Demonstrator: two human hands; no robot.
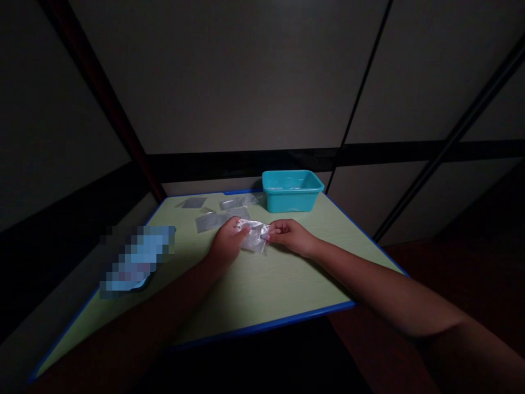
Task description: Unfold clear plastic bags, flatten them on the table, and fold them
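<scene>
Both our left hand [226, 241] and right hand [289, 235] pinch one clear plastic bag [255, 235] at frame centre. Several flat bags [211, 221] wait above-left; we see nothing inside the teal tub [292, 190].

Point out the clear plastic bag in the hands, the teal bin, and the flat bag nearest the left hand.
clear plastic bag [255, 235]: head view, crumpled middle between both hands.
teal bin [292, 198]: head view, front wall.
flat bag [209, 221]: head view, its centre, lying on the table.

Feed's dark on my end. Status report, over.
Left hand and right hand both pinching one clear plastic bag above the table. More bags and teal bin behind.
</scene>
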